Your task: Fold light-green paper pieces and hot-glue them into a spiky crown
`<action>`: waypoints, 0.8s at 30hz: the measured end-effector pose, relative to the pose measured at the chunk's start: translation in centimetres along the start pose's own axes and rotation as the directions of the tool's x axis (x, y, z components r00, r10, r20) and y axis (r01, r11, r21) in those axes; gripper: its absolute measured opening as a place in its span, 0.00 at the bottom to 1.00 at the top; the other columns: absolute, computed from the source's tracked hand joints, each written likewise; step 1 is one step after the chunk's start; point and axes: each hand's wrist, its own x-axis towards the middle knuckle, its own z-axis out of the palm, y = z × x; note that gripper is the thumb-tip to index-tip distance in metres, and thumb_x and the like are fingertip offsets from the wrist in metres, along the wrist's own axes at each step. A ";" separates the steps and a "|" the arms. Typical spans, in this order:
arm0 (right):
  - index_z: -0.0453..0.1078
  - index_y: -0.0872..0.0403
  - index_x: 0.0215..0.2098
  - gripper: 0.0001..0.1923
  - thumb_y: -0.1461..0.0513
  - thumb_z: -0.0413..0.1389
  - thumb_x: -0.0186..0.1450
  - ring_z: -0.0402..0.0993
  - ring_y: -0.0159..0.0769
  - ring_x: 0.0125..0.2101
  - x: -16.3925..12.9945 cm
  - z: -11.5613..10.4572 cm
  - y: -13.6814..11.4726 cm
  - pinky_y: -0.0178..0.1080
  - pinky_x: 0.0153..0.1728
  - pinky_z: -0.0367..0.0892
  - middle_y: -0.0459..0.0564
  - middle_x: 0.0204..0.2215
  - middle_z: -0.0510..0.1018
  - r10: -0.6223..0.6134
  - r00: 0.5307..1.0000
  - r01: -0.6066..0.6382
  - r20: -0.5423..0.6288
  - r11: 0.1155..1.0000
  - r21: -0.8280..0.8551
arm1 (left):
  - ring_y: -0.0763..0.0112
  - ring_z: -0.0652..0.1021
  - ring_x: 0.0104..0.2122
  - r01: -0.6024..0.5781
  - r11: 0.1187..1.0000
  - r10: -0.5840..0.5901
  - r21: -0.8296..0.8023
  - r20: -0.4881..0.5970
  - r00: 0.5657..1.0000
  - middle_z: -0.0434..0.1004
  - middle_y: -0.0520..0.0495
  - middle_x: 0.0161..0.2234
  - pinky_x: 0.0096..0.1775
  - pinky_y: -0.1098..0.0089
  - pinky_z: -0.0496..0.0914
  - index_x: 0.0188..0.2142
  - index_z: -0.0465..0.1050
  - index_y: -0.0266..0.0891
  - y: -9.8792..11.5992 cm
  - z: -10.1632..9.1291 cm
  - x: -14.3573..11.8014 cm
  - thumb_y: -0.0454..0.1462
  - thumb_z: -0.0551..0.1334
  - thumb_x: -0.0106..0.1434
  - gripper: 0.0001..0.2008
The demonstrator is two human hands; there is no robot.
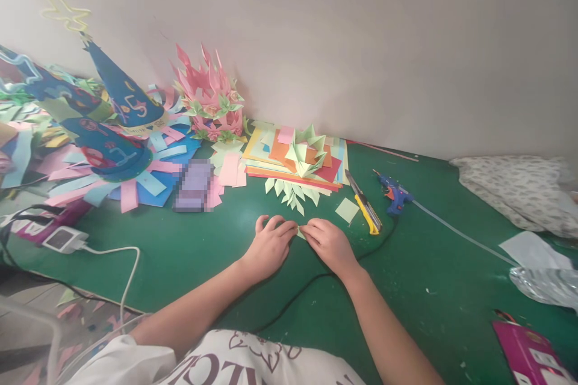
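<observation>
My left hand (270, 246) and my right hand (329, 244) lie side by side on the green table (189, 252), fingertips meeting over a small pale green paper piece (301, 233). Both hands pinch and press that piece flat; most of it is hidden under the fingers. Just beyond my fingers lies a fan of folded pale green paper points (291, 192). A loose pale green square (347, 210) sits to the right of them. Behind stands a stack of coloured paper sheets (271, 159) with a green folded star shape (307, 153) on top.
A yellow utility knife (365, 203) and a blue glue gun (395, 194) lie right of my hands, its black cord running under my right wrist. Blue paper cones (121, 96), a pink paper flower (210, 96) and paper strips crowd the left. A white charger (65, 239) sits near left.
</observation>
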 end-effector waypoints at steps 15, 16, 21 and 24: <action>0.70 0.52 0.35 0.11 0.66 0.46 0.67 0.68 0.37 0.33 -0.1 -0.6 0.1 0.38 0.35 0.65 0.50 0.31 0.72 -0.045 0.999 0.045 0.008 0.999 0.015 | 0.62 0.67 0.46 0.024 0.999 -0.024 0.028 0.018 1.000 0.71 0.49 0.50 0.53 0.54 0.51 0.51 0.65 0.48 0.4 -0.4 0.2 0.31 0.52 0.61 0.20; 0.70 0.52 0.35 0.12 0.66 0.46 0.67 0.68 0.37 0.33 -0.2 -0.7 0.1 0.38 0.35 0.65 0.50 0.31 0.72 -0.042 0.999 0.041 0.012 0.999 0.018 | 0.62 0.67 0.46 0.022 0.999 -0.023 0.027 0.022 1.000 0.71 0.49 0.50 0.53 0.54 0.50 0.52 0.64 0.48 0.4 -0.4 0.2 0.31 0.52 0.62 0.19; 0.71 0.53 0.35 0.12 0.66 0.46 0.67 0.67 0.37 0.33 -0.6 -1.1 0.2 0.39 0.35 0.65 0.50 0.31 0.72 -0.003 1.000 0.002 0.015 0.999 0.035 | 0.63 0.67 0.47 0.014 0.999 -0.015 0.035 0.024 1.000 0.71 0.50 0.50 0.53 0.53 0.50 0.52 0.64 0.48 0.4 -0.3 0.1 0.31 0.53 0.61 0.20; 0.72 0.52 0.37 0.11 0.63 0.47 0.67 0.67 0.38 0.34 -0.8 -1.4 0.0 0.40 0.36 0.64 0.51 0.33 0.73 0.018 1.000 -0.018 -0.001 0.999 0.031 | 0.63 0.67 0.47 0.016 0.999 -0.017 0.042 0.015 1.000 0.71 0.50 0.50 0.54 0.53 0.50 0.51 0.64 0.48 0.4 -0.2 0.1 0.31 0.53 0.60 0.20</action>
